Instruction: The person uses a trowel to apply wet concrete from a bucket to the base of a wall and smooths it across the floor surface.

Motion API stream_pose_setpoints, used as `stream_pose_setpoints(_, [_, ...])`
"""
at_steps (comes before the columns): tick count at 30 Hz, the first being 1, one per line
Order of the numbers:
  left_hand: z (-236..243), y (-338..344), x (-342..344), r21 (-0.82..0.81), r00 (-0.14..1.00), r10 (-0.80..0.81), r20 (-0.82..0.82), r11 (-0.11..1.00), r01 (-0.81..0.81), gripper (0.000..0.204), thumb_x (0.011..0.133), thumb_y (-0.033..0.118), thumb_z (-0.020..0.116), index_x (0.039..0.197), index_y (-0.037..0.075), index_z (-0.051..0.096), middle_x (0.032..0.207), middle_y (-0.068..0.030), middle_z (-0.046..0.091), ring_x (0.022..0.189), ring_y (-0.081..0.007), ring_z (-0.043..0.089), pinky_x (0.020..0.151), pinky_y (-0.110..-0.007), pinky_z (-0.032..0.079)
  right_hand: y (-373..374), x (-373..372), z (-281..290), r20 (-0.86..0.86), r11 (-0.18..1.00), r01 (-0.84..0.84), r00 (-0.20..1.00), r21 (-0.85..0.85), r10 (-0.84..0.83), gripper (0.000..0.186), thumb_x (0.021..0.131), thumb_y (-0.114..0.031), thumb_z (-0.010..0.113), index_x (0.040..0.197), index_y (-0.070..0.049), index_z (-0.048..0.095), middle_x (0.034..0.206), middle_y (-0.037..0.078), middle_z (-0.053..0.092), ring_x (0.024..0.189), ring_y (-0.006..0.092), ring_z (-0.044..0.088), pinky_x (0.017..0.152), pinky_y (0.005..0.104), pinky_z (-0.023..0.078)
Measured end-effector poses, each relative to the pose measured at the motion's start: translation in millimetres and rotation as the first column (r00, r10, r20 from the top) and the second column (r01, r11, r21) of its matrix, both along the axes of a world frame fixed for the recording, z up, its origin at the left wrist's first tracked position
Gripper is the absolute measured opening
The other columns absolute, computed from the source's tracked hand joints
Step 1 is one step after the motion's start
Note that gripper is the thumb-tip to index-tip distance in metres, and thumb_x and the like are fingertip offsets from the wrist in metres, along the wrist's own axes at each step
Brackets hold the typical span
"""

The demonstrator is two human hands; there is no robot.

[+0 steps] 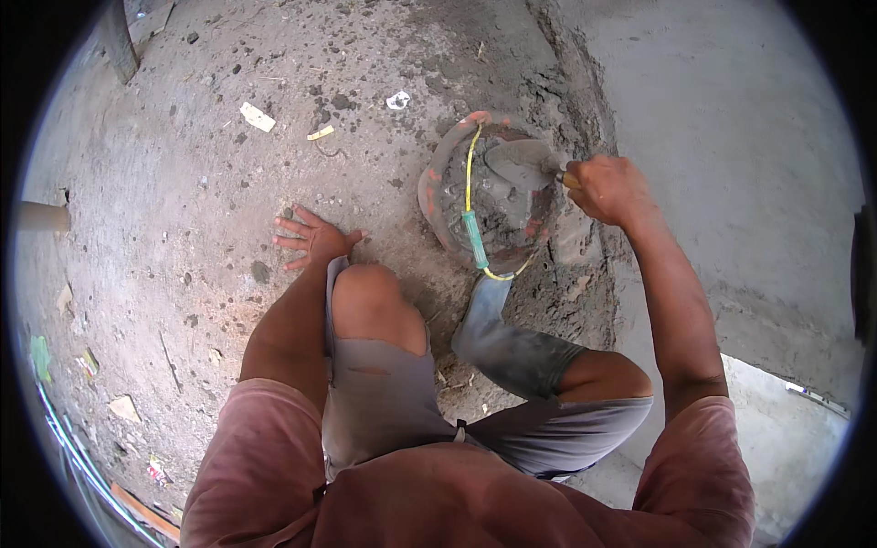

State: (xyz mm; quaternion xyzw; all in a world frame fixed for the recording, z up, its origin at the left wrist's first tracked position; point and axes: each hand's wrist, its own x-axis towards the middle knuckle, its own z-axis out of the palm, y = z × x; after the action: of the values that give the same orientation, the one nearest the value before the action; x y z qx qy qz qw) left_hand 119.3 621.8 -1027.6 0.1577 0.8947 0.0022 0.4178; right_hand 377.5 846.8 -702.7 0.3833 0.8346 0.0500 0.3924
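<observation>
A weathered bucket [437, 205] holding wet grey mortar [493, 215] sits just beyond my knees, with a yellow rope handle [470, 164] and green grip [474, 236] lying across it. My right hand [598, 192] is closed on the wooden handle of a trowel [521, 163], whose mortar-coated blade is inside the bucket at its right side. My left hand [311, 239] rests on the dirty concrete ground [210, 183] left of the bucket, beside my left knee, fingers spread.
A grey rendered surface [694, 110] runs along the right, with rough mortar at its near edge. Paper scraps [257, 117] and crumbs dot the ground. A post [123, 55] stands at upper left, another pole [41, 216] at far left. Thin pipes [87, 466] lie at lower left.
</observation>
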Motion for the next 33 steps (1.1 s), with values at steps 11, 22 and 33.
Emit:
stream_pose_setpoints(11, [-5.5,3.0,-2.9,-0.056,1.0,0.01,-0.009,0.998,-0.01,0.164,0.068,0.067,0.095,0.169,0.013,-0.022,0.167,-0.0338,-0.038,0.153,-0.0609,-0.031,0.108,-0.093,0.003,13.9,0.5,-3.1,0.048,0.992,-0.12,0.991,-0.026,0.122,0.024,0.093,-0.025,0.069,0.103,-0.008,0.082,0.107,0.013,0.081,0.106,0.0329,0.077,0.091,0.0454,0.062])
stream_pose_setpoints(22, [-0.3,0.2,-3.9,-0.035,0.999,0.041,-0.024,0.999,-0.041,0.167,0.066,0.065,0.097,0.168,0.013,-0.025,0.168,-0.0328,-0.036,0.155,-0.0589,-0.03,0.111,-0.091,0.004,-2.4,20.2,-2.9,-0.035,0.987,-0.147,0.989,-0.062,0.145,0.021,0.093,-0.019,0.065,0.099,-0.009,0.082,0.103,0.014,0.081,0.099,0.0363,0.078,0.088,0.0483,0.063])
stream_pose_setpoints(33, [-8.2,0.1,1.0,-0.018,0.999,0.028,-0.028,0.999,-0.029,0.169,0.065,0.067,0.097,0.167,0.013,-0.027,0.167,-0.0328,-0.039,0.155,-0.0597,-0.03,0.11,-0.092,0.004,-33.4,22.8,-9.3,0.054,0.966,-0.197,0.977,-0.165,0.208,0.021,0.093,-0.017,0.063,0.103,-0.009,0.08,0.107,0.011,0.08,0.101,0.0347,0.078,0.09,0.0456,0.062])
